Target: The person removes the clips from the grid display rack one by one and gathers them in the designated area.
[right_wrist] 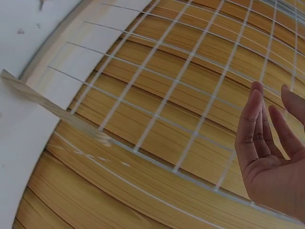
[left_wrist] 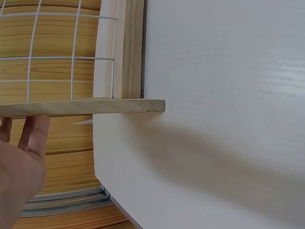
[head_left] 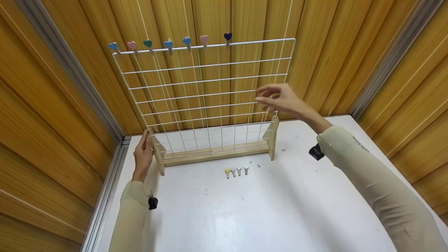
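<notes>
A white wire grid rack [head_left: 210,94] stands upright in a wooden base [head_left: 217,154]. Small heart-topped clothespins, among them a dark blue one [head_left: 228,36], line the left and middle of its top wire. My left hand [head_left: 142,157] is at the left wooden upright [left_wrist: 81,107], its fingertips against the outer side. My right hand [head_left: 280,99] hovers by the right part of the grid, fingers loosely bent with nothing visible between them. On the table lies a short row of more clothespins; the leftmost one [head_left: 227,173] has a yellow heart.
The rack stands towards the back of a white table [head_left: 224,217]. Tiny bits of debris [head_left: 259,165] are scattered near the loose clothespins. Wood-slat walls [head_left: 332,45] rise behind and on both sides, with metal corner posts [head_left: 80,73].
</notes>
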A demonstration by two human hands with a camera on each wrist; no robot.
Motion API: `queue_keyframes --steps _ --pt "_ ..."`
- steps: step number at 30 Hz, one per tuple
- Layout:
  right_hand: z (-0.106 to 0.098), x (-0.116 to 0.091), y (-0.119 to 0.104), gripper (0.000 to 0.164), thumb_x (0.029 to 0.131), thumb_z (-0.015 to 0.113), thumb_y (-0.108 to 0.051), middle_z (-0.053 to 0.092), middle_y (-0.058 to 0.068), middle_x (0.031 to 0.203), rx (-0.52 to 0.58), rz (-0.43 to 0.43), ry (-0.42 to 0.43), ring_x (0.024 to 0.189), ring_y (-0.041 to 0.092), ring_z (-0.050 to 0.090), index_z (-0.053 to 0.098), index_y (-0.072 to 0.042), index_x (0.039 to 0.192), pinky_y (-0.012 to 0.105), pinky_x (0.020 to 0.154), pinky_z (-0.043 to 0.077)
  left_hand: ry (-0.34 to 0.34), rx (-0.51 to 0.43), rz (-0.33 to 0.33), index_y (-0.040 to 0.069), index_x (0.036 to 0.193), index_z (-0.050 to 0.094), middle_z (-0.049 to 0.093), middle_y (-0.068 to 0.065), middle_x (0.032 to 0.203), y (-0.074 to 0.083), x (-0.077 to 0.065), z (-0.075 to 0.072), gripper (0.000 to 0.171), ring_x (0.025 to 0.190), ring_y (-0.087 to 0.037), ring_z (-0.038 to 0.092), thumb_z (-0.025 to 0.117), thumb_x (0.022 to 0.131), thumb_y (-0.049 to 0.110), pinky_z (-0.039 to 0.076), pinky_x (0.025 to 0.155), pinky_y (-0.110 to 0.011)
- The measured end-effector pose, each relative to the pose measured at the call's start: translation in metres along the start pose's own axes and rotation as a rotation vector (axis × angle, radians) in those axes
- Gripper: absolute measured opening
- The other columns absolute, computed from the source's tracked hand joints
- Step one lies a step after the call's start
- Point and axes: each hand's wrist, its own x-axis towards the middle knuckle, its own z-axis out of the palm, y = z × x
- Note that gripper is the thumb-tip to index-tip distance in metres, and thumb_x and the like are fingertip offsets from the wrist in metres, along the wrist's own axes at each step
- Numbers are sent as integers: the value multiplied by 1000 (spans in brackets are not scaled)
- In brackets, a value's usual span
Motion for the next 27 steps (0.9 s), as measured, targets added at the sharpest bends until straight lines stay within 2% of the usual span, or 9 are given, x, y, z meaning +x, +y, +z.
queue_keyframes --steps 7,10,13,16,18,23,27 --pt "-19 23 -66 34 97 72 -16 73 -4 102 140 -107 134 75 9 71 67 -4 129 19 64 59 25 50 -22 25 165 21 21 -6 171 -6 -11 7 56 157 -33 25 33 112 41 34 123 -52" --pt "-17 38 -90 28 97 71 -16 70 -2 106 194 -183 193 72 8 70 69 -6 123 18 63 58 34 40 -17 22 164 23 22 -6 171 -6 -12 10 56 156 -33 26 34 113 38 35 121 -52" --pt "-9 54 -104 32 98 70 -15 64 1 114 214 -218 210 73 8 69 65 -8 129 17 61 57 42 40 -13 21 164 24 24 -7 170 -6 -14 13 55 156 -33 27 34 113 37 34 122 -51" --pt "2 66 -110 38 99 68 -14 62 2 119 251 -212 189 73 9 69 61 -8 136 18 61 57 52 54 -11 21 164 25 25 -7 170 -5 -15 16 54 156 -32 28 34 113 36 32 124 -50" --pt "9 71 -109 37 100 66 -12 65 3 116 313 -194 169 69 10 70 62 -7 137 19 59 58 60 66 -19 22 164 25 25 -6 170 -4 -15 17 54 156 -31 27 34 113 37 30 125 -49" --pt "15 78 -101 23 101 63 -9 73 4 97 505 -164 185 51 13 68 68 -4 123 20 49 55 54 65 -25 23 164 25 24 -6 170 -2 -12 19 56 156 -32 27 34 112 42 31 125 -49" --pt "14 84 -94 22 99 66 -11 77 3 93 576 -170 199 48 12 67 72 -4 119 18 47 54 70 48 -16 22 164 26 25 -7 170 -1 -10 19 55 156 -33 28 35 112 40 33 124 -49"
